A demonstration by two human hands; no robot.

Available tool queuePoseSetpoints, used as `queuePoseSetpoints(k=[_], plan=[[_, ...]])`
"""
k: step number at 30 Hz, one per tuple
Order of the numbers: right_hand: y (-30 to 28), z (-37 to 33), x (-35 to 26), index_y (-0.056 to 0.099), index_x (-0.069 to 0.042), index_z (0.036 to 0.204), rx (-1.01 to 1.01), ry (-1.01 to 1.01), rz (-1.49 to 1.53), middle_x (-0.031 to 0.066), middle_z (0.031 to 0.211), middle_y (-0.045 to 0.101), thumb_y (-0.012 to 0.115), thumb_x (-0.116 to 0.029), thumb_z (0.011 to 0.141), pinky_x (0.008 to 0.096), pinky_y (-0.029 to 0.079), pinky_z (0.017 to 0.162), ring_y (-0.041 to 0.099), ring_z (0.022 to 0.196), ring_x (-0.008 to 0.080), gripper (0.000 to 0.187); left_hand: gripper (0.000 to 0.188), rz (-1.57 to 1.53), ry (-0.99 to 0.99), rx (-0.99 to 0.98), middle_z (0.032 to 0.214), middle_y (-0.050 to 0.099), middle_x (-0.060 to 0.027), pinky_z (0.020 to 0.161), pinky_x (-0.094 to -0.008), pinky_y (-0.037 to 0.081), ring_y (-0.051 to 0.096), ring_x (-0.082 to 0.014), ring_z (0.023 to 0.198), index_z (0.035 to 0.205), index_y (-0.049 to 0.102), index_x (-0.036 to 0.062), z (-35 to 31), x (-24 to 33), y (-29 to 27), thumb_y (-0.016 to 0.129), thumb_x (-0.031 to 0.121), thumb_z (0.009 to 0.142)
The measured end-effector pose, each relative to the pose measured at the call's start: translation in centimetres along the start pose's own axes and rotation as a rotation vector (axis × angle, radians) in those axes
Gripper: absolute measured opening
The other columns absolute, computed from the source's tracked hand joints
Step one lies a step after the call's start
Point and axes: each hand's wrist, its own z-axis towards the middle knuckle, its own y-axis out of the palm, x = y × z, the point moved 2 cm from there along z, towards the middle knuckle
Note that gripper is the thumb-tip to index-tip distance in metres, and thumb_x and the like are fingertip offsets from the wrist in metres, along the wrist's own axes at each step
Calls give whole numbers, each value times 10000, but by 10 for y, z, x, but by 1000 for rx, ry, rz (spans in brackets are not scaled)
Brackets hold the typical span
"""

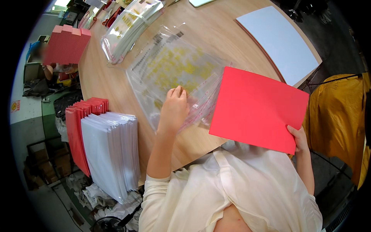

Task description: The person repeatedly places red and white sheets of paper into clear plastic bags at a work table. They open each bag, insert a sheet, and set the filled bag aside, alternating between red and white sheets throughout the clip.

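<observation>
At the table (193,150), a red card (257,110) is held by one corner.
The right hand (298,139) grips it, thumb on top; the left hand (174,109), fingers drawn together, is over clear bags (179,67), perhaps steadying them; I cannot tell if it pinches film. Beyond, a pale sheet (280,42) lies apart, probably for reach.
</observation>
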Motion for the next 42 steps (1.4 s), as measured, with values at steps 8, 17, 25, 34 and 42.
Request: queuePoseSetpoints(k=[8, 17, 25, 34, 42], plan=[[10, -4, 6, 486, 22, 1266, 12, 51, 61, 122, 1138, 616, 620, -36, 868, 313, 576, 780, 654, 963, 190, 424, 264, -26, -156, 271, 1185, 612, -153, 936, -369, 479, 560, -303, 1117, 1027, 646, -32, -11, -1, 19, 582, -24, 771], [40, -2, 17, 502, 27, 1251, -51, 116, 86, 124, 1130, 625, 634, -23, 866, 327, 579, 792, 666, 946, 192, 410, 163, -199, -142, 560, 1118, 604, -83, 818, -365, 466, 544, -271, 992, 931, 698, 46, -39, 17, 12, 673, 10, 774], [50, 4, 18, 536, 45, 1196, 16, 90, 69, 124, 1081, 644, 639, -28, 871, 318, 585, 754, 674, 896, 180, 349, 227, -343, -336, 604, 1193, 487, -73, 777, -291, 432, 479, -169, 857, 1005, 718, 96, -78, 28, 28, 712, 23, 790], [54, 4, 31, 526, 42, 1202, 37, 74, 75, 127, 1109, 629, 629, -51, 885, 319, 573, 785, 662, 932, 186, 347, 679, -1190, -639, 707, 1344, 317, -106, 747, -257, 525, 593, -216, 1012, 1349, 359, 51, -96, 29, 47, 711, -69, 781], [59, 6, 35, 517, 37, 1212, 64, 75, 88, 130, 1108, 625, 604, -34, 894, 326, 569, 793, 658, 935, 197, 337, 621, -1719, -707, 821, 1311, 369, -128, 987, -400, 491, 487, -307, 1240, 1363, 281, 38, -108, 47, 34, 586, -123, 846]])
